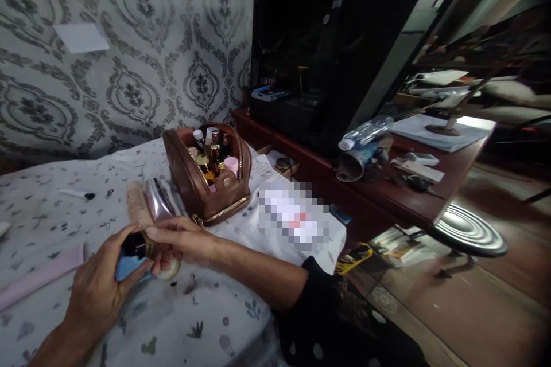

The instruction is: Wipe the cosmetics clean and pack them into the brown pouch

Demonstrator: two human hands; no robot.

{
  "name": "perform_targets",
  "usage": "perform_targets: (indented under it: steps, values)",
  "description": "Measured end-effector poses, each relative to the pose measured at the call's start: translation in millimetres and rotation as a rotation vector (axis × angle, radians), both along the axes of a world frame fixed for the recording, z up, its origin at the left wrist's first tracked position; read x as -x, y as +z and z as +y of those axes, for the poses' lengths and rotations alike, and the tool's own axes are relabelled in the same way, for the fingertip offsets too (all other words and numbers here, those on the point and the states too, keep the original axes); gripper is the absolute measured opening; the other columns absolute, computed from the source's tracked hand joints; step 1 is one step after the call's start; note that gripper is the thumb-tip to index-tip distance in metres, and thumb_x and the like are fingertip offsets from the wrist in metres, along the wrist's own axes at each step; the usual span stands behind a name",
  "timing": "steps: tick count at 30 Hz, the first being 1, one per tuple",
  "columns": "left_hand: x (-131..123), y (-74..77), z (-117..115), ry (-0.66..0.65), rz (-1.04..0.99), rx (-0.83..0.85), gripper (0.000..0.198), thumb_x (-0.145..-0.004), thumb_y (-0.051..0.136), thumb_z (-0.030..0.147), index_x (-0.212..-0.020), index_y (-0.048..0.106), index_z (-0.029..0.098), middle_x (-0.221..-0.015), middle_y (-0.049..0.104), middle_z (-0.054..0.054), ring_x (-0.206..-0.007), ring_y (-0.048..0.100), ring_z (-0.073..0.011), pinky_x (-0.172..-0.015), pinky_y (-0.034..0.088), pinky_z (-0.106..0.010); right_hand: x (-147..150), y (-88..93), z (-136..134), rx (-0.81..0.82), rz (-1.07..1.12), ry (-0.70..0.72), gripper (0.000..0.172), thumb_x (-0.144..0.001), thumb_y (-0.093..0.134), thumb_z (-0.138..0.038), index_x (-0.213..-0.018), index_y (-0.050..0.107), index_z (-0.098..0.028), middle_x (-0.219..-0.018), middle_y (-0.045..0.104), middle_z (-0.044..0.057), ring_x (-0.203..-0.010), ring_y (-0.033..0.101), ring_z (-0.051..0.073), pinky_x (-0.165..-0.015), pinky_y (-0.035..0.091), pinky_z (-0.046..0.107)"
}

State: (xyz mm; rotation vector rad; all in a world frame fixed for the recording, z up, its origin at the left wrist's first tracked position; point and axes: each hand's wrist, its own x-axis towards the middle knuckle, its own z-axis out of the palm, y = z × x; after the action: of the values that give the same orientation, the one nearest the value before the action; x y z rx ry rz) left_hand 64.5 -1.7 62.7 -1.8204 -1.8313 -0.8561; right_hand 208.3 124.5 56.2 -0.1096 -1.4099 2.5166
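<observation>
My left hand [97, 275] is closed around a light blue cloth or sponge [128, 264], pressed against the black cap [140, 244] of a small cosmetic bottle. My right hand [187, 241] grips the body of that bottle, whose pale round end [169, 270] shows under the fingers. Just beyond the hands lie a beige tube [136, 202] and a silvery pink tube [159, 200]. Behind them stands an unzipped brown leather cosmetic bag [189, 183], holding several small bottles and a pink-capped jar [231, 165].
The bed's patterned sheet [215, 309] lies under everything. A pale pink strip [43, 276] and a makeup brush [77, 194] are at left. To the right, a dark red wooden stand [301, 155] holds a television [318, 57] and a plastic bottle [368, 132]. A round stool [471, 229] stands beyond.
</observation>
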Motion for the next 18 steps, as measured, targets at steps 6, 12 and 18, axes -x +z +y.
perform_targets:
  steps: [6, 12, 18]
  values:
    - [-6, 9.3, 2, -0.007, 0.173, -0.084, 0.045, -0.094, 0.041, 0.064, -0.112, 0.056, 0.026, -0.086, 0.076, -0.002, -0.068, 0.074, -0.0207, -0.059, 0.055, -0.025, 3, -6.2, -1, 0.041, -0.005, 0.069, 0.065, -0.059, 0.078, -0.074, -0.071, 0.062, -0.012, -0.056, 0.065, 0.002, -0.046, 0.061, 0.011, -0.049, 0.047, 0.021]
    - [-4, 11.1, 5, 0.031, 0.132, -0.059, 0.049, -0.092, 0.041, 0.069, -0.101, 0.057, 0.024, -0.076, 0.074, -0.001, -0.062, 0.072, -0.0204, -0.056, 0.053, -0.025, 2, -0.5, -7, 0.094, 0.08, -0.02, 0.067, -0.053, 0.091, -0.056, -0.1, 0.063, -0.016, -0.067, 0.069, -0.001, -0.052, 0.064, 0.012, -0.056, 0.051, 0.022]
    - [-6, 12.4, 4, -0.024, 0.032, -0.013, 0.045, -0.093, 0.042, 0.065, -0.11, 0.057, 0.026, -0.09, 0.076, -0.002, -0.072, 0.074, -0.022, -0.062, 0.056, -0.027, 0, 5.5, -5, 0.124, 0.046, -0.051, 0.067, -0.043, 0.094, -0.053, -0.088, 0.059, -0.017, -0.06, 0.067, -0.004, -0.045, 0.062, 0.01, -0.045, 0.043, 0.017]
